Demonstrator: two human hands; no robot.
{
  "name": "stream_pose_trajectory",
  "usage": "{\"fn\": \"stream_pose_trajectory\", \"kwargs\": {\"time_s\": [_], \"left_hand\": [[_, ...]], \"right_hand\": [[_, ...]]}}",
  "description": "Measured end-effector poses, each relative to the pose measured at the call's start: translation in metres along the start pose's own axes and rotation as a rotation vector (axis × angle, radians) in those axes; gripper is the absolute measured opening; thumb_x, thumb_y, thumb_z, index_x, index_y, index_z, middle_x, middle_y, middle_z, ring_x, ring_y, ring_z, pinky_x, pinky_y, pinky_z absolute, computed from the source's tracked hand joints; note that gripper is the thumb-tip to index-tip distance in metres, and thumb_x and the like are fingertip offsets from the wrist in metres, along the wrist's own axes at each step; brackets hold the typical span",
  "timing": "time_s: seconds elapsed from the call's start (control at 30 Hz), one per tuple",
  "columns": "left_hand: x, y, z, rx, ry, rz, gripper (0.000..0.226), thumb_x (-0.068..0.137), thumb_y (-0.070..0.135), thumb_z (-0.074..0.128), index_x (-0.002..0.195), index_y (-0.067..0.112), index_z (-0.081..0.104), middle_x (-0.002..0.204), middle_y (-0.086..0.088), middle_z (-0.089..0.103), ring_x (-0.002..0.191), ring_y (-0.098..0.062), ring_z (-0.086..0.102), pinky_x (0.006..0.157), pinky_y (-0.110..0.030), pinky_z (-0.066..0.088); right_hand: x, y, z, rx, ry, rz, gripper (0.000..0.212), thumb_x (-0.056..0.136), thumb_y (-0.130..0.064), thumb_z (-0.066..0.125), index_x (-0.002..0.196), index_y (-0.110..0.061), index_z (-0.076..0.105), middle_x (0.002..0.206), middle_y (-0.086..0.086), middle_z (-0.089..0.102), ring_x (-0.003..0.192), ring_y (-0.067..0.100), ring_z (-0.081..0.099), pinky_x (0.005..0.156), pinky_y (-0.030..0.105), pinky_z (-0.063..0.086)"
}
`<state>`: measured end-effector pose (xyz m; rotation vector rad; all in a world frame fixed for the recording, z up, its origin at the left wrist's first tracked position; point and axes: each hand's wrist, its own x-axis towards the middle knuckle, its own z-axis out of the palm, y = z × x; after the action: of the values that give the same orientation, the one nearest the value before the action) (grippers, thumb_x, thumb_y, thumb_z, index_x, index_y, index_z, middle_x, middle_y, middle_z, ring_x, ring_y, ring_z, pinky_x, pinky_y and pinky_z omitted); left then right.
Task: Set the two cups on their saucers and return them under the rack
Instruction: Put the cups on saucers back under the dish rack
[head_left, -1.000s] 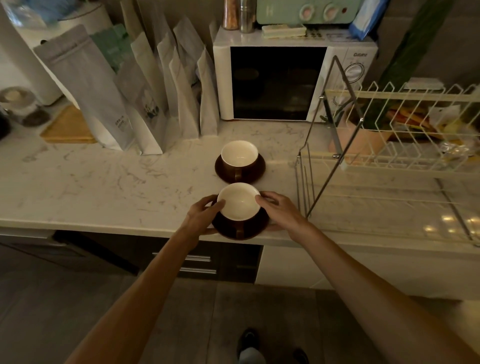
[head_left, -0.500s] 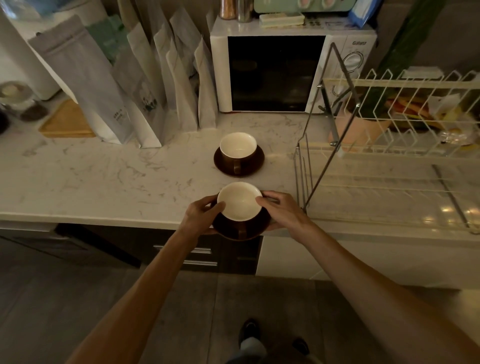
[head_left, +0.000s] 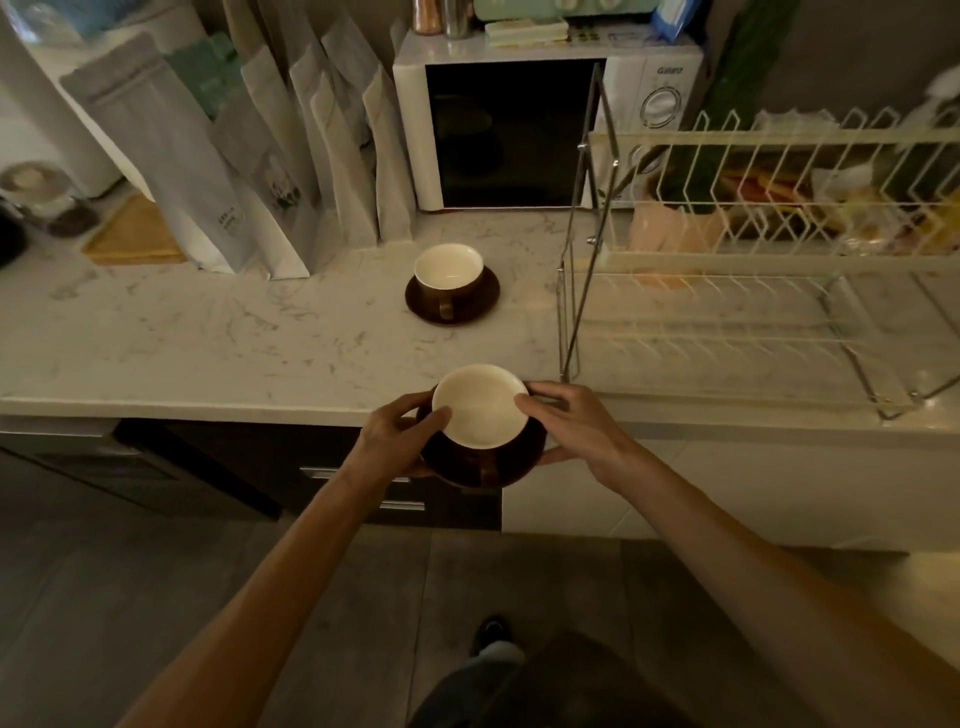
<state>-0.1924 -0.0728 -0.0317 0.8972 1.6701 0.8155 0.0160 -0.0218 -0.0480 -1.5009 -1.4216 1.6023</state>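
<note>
A brown cup with a cream inside (head_left: 480, 405) sits on a dark brown saucer (head_left: 511, 462), held in the air at the counter's front edge. My left hand (head_left: 397, 434) grips the saucer's left side with a thumb on the cup's rim. My right hand (head_left: 571, 423) holds the right side the same way. A second matching cup (head_left: 449, 270) rests on its own saucer (head_left: 485, 301) on the marble counter (head_left: 208, 332), its handle toward me. The wire dish rack (head_left: 727, 249) stands at the right, with bare counter under its lower shelf.
A white microwave (head_left: 519, 124) stands at the back. Several paper bags (head_left: 291, 171) lean at the back left beside a wooden board (head_left: 135, 239) and a jar (head_left: 41, 197). Dark drawers (head_left: 363, 488) lie below the counter.
Both hands have lifted the near cup and saucer off the counter and drawn them back toward me, past the front edge. The far cup and saucer stayed put.
</note>
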Motion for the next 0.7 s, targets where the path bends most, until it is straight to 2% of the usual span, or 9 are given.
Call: {"fn": "stream_pose_trajectory", "kwargs": {"time_s": [0.1,0.23,0.37,0.5,0.7], "left_hand": [[-0.012,0.001,0.016,0.020,-0.027,0.006,0.047,0.089,0.030,0.063,0.134,0.026,0.050,0.127,-0.013,0.059,0.110,-0.028,0.059,0.062,-0.029,0.058],[-0.023,0.002,0.044,0.058,-0.071,0.017,0.048,0.088,0.032,0.064,0.134,0.024,0.050,0.127,-0.011,0.057,0.114,-0.029,0.059,0.068,-0.031,0.059],[-0.030,0.002,0.074,0.060,-0.124,0.048,0.041,0.087,0.033,0.065,0.127,0.028,0.054,0.122,-0.005,0.059,0.108,-0.023,0.061,0.061,-0.024,0.058],[-0.032,0.013,0.103,0.069,-0.165,0.070,0.041,0.089,0.033,0.063,0.128,0.029,0.052,0.108,0.002,0.059,0.089,-0.012,0.060,0.051,-0.016,0.054],[-0.032,0.034,0.144,0.100,-0.201,0.146,0.040,0.088,0.038,0.063,0.127,0.033,0.052,0.097,0.008,0.059,0.086,-0.008,0.059,0.051,-0.014,0.054]], "right_hand": [[-0.016,0.010,-0.017,0.013,-0.009,-0.010,0.034,0.093,-0.026,0.064,0.127,-0.025,0.062,0.123,-0.001,0.058,0.107,0.017,0.055,0.069,0.044,0.064],[-0.034,0.022,-0.046,0.025,0.004,0.019,0.033,0.093,-0.026,0.065,0.126,-0.024,0.063,0.123,0.000,0.059,0.108,0.019,0.056,0.071,0.046,0.063],[-0.050,0.033,-0.076,-0.005,0.021,-0.004,0.032,0.093,-0.028,0.064,0.125,-0.025,0.064,0.121,-0.001,0.061,0.104,0.016,0.058,0.071,0.044,0.063],[-0.062,0.040,-0.105,0.024,0.051,-0.012,0.026,0.093,-0.028,0.064,0.118,-0.030,0.065,0.117,-0.003,0.062,0.101,0.013,0.059,0.069,0.041,0.064],[-0.076,0.040,-0.152,0.066,0.119,-0.005,0.032,0.093,-0.025,0.065,0.125,-0.024,0.065,0.121,-0.002,0.062,0.111,0.020,0.058,0.066,0.038,0.063]]}}
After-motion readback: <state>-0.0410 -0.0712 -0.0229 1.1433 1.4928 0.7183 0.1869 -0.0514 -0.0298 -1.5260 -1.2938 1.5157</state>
